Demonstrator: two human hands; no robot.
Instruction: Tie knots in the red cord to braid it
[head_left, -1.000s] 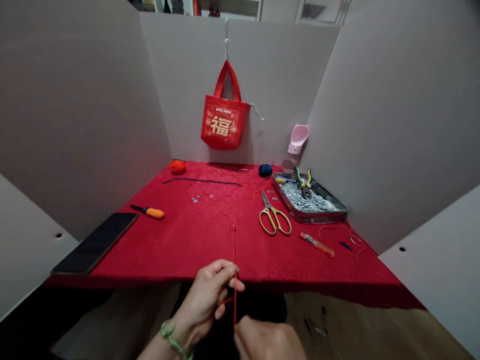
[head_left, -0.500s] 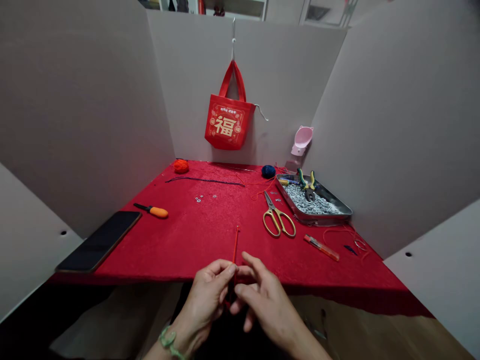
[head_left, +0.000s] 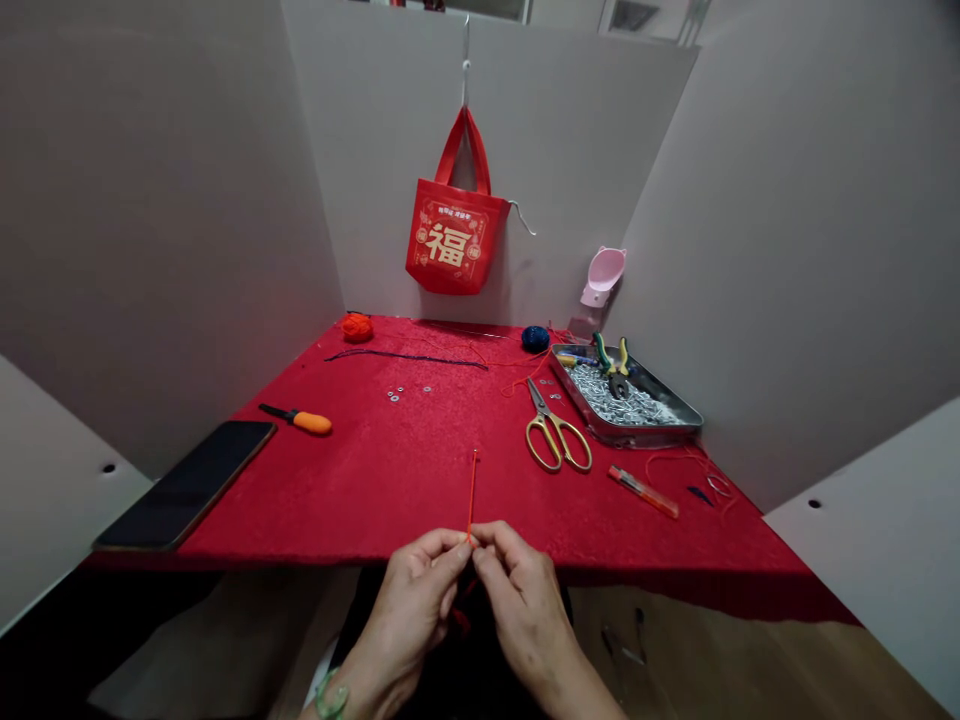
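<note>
My left hand (head_left: 417, 597) and my right hand (head_left: 519, 600) meet at the near edge of the red table (head_left: 390, 480), fingertips pinched together on a thin red cord (head_left: 472, 492). The cord stands almost upright from the pinch, and more of it hangs below between my palms. A green bead bracelet (head_left: 328, 694) sits on my left wrist.
Gold-handled scissors (head_left: 553, 430) lie right of centre, with a metal tray of small silver parts and pliers (head_left: 626, 400) behind them. An orange pen (head_left: 643, 492), a dark phone (head_left: 187, 484), an orange-handled tool (head_left: 298, 418) and small washers (head_left: 405, 392) lie around. A red bag (head_left: 455, 232) hangs on the back wall.
My right hand rose from below the table edge and closed in beside the left hand. Both now pinch the cord at one spot, and less of it stands above the fingers.
</note>
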